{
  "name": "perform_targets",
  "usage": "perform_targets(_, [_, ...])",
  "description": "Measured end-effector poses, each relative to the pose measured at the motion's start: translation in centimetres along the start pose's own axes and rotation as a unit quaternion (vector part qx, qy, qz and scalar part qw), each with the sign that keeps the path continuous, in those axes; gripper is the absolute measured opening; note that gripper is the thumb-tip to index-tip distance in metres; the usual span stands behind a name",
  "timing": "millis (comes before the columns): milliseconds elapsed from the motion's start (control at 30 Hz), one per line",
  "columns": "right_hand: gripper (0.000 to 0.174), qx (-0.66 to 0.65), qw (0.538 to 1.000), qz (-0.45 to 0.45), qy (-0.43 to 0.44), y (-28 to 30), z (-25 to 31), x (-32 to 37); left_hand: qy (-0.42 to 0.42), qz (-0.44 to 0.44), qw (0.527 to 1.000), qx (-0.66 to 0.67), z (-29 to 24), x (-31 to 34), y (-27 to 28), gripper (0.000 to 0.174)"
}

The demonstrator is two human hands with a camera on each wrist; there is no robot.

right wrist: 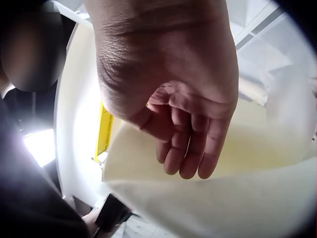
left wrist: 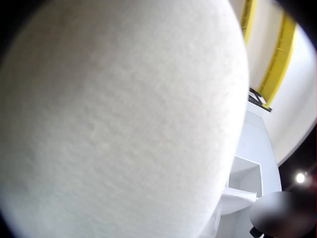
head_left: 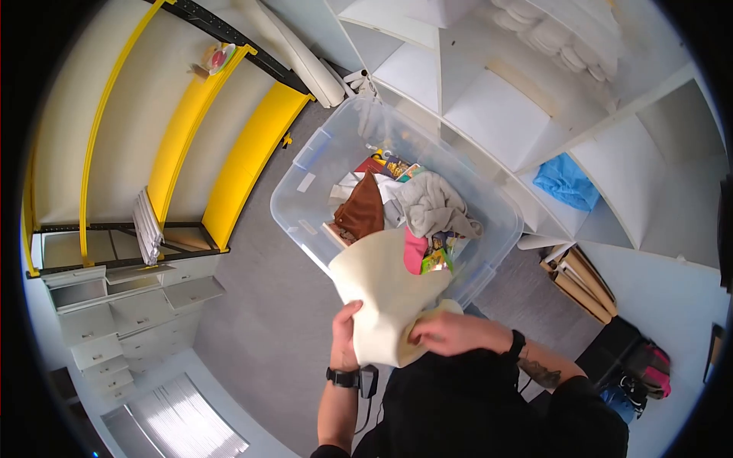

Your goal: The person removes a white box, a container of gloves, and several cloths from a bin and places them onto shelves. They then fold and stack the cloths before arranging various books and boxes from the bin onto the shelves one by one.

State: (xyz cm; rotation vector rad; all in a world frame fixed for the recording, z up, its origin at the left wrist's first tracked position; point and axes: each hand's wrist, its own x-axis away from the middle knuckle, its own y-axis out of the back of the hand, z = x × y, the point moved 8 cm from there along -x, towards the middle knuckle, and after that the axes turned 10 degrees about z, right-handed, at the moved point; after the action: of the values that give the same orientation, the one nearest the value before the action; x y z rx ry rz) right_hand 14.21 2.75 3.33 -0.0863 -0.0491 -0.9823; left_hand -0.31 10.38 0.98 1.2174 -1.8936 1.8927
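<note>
The left hand [head_left: 345, 336] grips the side of the cream cloth [head_left: 374, 294], thumb on top, other fingers hidden. The right hand [head_left: 450, 334] has its bent fingers close together at the cloth's near fold. The cloth's far end is over the bin [head_left: 305, 221].

Fabrics [head_left: 437, 202], seemingly books [head_left: 398, 166] in 1 bin [head_left: 305, 217], rack [head_left: 243, 172] left

Black sleeves [head_left: 580, 404], black wristbands [head_left: 343, 377].

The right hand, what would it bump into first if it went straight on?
The right hand would probably meet the cream sheet first, right by its fingertips; whether they touch is unclear.
</note>
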Motion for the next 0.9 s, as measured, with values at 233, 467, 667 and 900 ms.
perform_targets(233, [0.042, 0.146, 0.934, -0.304, -0.119, 8.5, -11.7, 1.6, -0.200, 0.043, 0.960, -0.190, -2.8, 9.3, -1.4, 0.058])
perform_targets(467, [0.049, 0.070, 0.988, 0.045, -0.128, 2.3, -16.1, -8.9, -0.310, 0.046, 0.930, -0.190, -4.1, 15.7, 3.4, 0.061])
perform_targets(667, [0.043, 0.035, 0.992, 0.121, 0.026, 0.5, -12.7, -9.1, -0.335, 0.136, 0.916, -0.172, -8.3, 17.7, 2.0, 0.058])
perform_targets(900, [0.041, -0.322, 0.911, -0.196, -0.167, 6.6, -3.8, -0.3, -0.376, 0.027, 0.878, -0.295, -17.0, 19.0, -1.6, 0.069])
